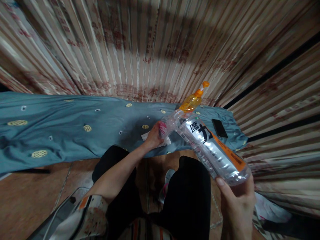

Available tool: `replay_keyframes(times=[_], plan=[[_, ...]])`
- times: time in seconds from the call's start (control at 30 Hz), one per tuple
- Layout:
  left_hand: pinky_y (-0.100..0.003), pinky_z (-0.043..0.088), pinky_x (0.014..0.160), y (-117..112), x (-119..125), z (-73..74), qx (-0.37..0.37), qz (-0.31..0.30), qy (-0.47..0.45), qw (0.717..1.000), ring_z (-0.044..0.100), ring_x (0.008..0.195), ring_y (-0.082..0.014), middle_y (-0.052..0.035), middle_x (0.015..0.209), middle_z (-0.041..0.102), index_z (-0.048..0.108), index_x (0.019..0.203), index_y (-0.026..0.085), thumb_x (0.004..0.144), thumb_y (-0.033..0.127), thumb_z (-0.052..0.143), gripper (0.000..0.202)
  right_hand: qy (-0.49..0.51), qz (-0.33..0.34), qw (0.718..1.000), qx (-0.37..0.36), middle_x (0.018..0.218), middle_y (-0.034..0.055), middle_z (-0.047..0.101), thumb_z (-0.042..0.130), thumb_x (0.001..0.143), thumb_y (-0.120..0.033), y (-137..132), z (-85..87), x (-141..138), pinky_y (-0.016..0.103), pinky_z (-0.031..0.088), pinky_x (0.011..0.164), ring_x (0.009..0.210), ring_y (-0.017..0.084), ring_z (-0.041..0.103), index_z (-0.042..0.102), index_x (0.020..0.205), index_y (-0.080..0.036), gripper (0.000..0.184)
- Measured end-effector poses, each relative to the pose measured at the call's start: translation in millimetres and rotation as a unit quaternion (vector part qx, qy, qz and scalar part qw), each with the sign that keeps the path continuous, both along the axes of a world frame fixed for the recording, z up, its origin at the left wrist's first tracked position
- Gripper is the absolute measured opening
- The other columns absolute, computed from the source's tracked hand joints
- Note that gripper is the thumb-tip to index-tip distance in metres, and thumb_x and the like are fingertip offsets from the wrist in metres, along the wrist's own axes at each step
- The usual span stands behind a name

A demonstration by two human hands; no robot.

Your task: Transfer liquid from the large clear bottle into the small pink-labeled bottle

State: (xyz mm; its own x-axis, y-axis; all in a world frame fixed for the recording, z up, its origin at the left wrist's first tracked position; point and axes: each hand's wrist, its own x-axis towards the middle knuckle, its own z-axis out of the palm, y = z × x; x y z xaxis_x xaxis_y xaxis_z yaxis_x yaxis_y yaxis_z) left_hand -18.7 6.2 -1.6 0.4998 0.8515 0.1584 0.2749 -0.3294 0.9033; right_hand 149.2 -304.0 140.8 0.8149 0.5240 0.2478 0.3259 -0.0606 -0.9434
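Note:
My left hand (154,137) is closed around the near end of a clear plastic bottle (171,123) with a pink patch. Past its far end, in line with it, is an amber pump bottle (191,102) with an orange pump head; whether the two touch is unclear. My right hand (237,196) grips the base of a large clear bottle (211,146) with a silver and orange label. That bottle tilts, its narrower end up against the clear bottle, where the overlap hides the contact. Under my left hand lies a crumpled white tissue or cloth (165,142).
A teal patterned cloth (107,116) covers the long low surface ahead. A black phone (219,128) lies on its right end. Pleated curtains (150,50) hang behind and to the right, with dark bars (275,68) at the right. My knees are close to the front edge, above a tiled floor (60,186).

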Motion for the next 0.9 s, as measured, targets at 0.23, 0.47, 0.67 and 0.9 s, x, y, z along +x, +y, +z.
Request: replay_keyframes(times=[0.23, 0.47, 0.67, 0.9], plan=[[-0.066, 0.060, 0.151, -0.8, -0.3, 1.2, -0.002, 0.004, 0.001, 1.000, 0.074, 0.170, -0.0493, -0.0124, 0.177, 0.077, 0.061, 0.175, 0.027, 0.074, 0.010, 0.095, 0.108, 0.027, -0.019, 0.999, 0.012, 0.175, 0.0218, 0.075, 0.120, 0.066, -0.062, 4.3, 6.9, -1.8, 0.079, 0.034, 0.158, 0.172, 0.052, 0.066, 0.067, 0.179, -0.017, 0.133], [-0.068, 0.065, 0.146, 2.2, -0.2, -1.8, 0.006, -0.006, -0.006, 1.000, 0.075, 0.170, -0.0471, -0.0146, 0.177, 0.078, 0.061, 0.175, 0.029, 0.074, 0.018, 0.096, 0.108, 0.015, -0.003, 1.000, 0.008, 0.179, 0.0189, 0.075, 0.118, 0.069, -0.066, 2.4, 2.8, 1.5, 0.079, 0.035, 0.158, 0.172, 0.051, 0.067, 0.068, 0.180, -0.022, 0.129], [-0.070, 0.062, 0.149, 2.5, 0.0, -3.5, 0.007, -0.003, -0.010, 1.000, 0.074, 0.172, -0.0468, -0.0127, 0.177, 0.078, 0.061, 0.176, 0.032, 0.072, 0.016, 0.096, 0.111, 0.022, -0.002, 1.000, 0.009, 0.181, 0.0217, 0.072, 0.120, 0.067, -0.062, 2.0, 4.1, 4.3, 0.078, 0.034, 0.158, 0.174, 0.052, 0.065, 0.064, 0.183, -0.020, 0.136], [-0.074, 0.057, 0.153, 1.2, 0.5, -0.2, -0.015, -0.003, 0.018, 1.000, 0.070, 0.177, -0.0497, -0.0214, 0.186, 0.071, 0.056, 0.182, 0.024, 0.072, 0.015, 0.098, 0.118, 0.011, -0.013, 1.000, -0.003, 0.172, 0.0186, 0.078, 0.119, 0.067, -0.067, 2.8, 9.1, 1.0, 0.079, 0.032, 0.158, 0.167, 0.051, 0.068, 0.071, 0.176, -0.021, 0.127]])
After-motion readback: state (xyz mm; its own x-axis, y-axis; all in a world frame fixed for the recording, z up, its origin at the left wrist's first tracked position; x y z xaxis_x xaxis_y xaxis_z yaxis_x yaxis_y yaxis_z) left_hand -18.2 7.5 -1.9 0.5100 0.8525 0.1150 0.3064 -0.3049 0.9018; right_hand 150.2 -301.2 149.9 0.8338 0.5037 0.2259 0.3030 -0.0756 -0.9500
